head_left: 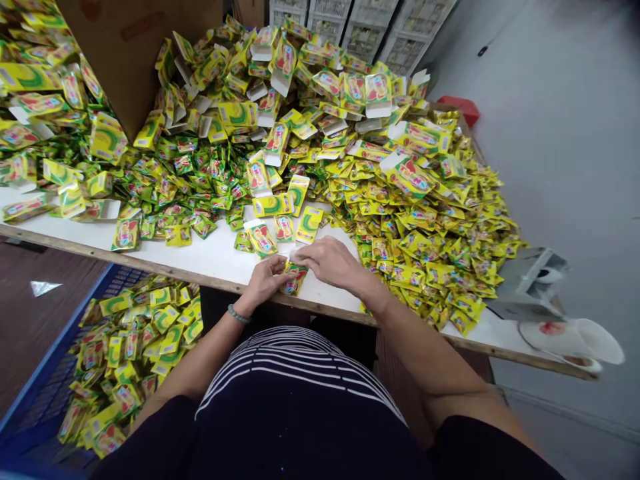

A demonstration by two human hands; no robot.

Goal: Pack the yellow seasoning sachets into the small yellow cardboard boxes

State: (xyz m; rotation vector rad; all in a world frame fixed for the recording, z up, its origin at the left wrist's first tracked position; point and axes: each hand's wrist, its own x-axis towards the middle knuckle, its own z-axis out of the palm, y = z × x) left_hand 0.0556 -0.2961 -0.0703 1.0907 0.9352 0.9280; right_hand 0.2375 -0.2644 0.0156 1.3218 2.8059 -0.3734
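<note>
At the table's front edge, my left hand point(265, 283) grips a small yellow-and-green box point(294, 281) by its side. Over the box's top end, my right hand point(327, 261) has its fingers closed at the pale flap, and they partly cover it. Just beyond lie a few more boxes, one with its white flap raised point(261, 239) and another flat on the table point(309, 224). To the right rises a heap of yellow sachets point(415, 247). Green sachets point(200, 173) are spread to the left.
Many boxes point(235, 115) are piled at the back beside a brown carton point(140, 53). A blue crate point(45, 373) full of boxes stands below on the left. At the table's right end are a grey metal holder point(525, 287) and a white cup point(570, 337). White crates point(367, 30) stand behind.
</note>
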